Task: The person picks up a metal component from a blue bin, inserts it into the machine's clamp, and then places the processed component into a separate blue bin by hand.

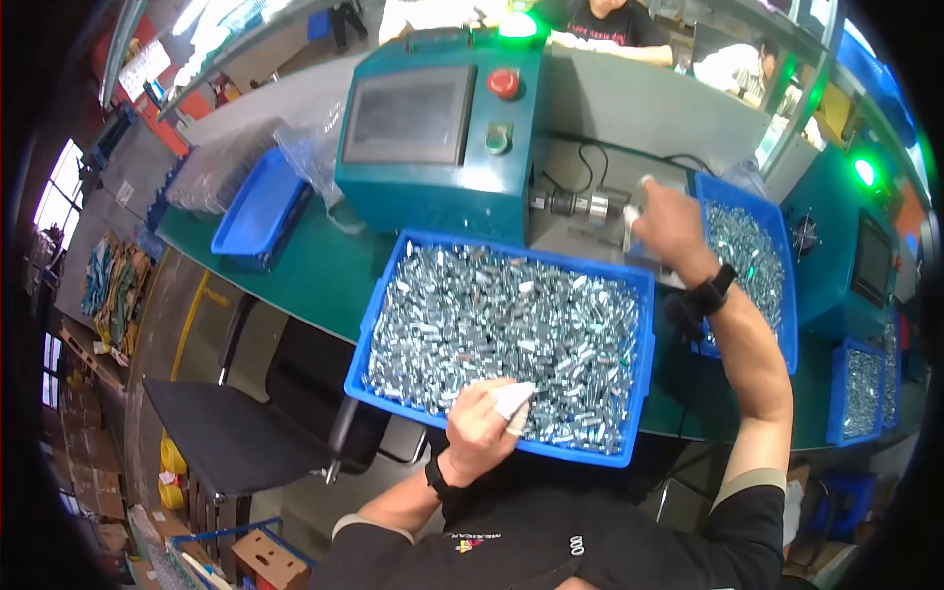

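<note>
A blue tray (644,379) full of small shiny metal pieces (492,324) lies in front of me. My left hand (482,425), with white coverings on some fingertips, is over the tray's near edge. Its fingers are curled together at the metal pieces; what they hold, if anything, is hidden. My right hand (673,228), its fingertips also wrapped in white, is bent closed beside the metal chuck (582,205) on the side of a green machine (433,202). I cannot make out anything between its fingers. Each wrist wears a black band.
A second blue tray of metal pieces (744,251) stands right of my right forearm. The machine carries a dark screen (408,113) and a red button (503,84). Another blue tray (258,206) lies left, above a black chair (236,433). People are across the bench.
</note>
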The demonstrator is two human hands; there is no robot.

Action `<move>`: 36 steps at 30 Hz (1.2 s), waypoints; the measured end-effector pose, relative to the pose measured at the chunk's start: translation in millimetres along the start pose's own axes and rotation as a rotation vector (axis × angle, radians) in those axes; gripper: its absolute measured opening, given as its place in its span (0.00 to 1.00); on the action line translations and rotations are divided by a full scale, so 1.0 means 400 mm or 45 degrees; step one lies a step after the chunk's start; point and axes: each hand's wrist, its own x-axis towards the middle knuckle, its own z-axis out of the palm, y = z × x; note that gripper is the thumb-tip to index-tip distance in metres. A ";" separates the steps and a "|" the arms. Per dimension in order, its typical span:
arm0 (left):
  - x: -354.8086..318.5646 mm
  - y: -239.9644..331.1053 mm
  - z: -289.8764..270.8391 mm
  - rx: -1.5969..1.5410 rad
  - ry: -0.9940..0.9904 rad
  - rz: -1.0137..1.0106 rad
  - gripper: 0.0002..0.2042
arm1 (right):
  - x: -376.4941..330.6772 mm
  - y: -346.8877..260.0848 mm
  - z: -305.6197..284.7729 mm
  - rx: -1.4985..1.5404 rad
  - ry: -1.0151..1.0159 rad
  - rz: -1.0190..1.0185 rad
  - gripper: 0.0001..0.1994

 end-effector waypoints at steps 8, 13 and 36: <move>0.016 -0.020 -0.049 -0.109 -0.083 -0.035 0.14 | -0.095 0.202 -0.055 -0.006 0.023 0.184 0.22; 0.075 -0.069 -0.225 0.254 -0.294 -0.073 0.21 | -0.212 0.398 -0.104 -0.210 0.223 0.365 0.26; 0.194 -0.085 -0.111 0.368 -0.801 -0.124 0.33 | -0.321 -0.286 0.056 0.533 -0.070 -1.189 0.04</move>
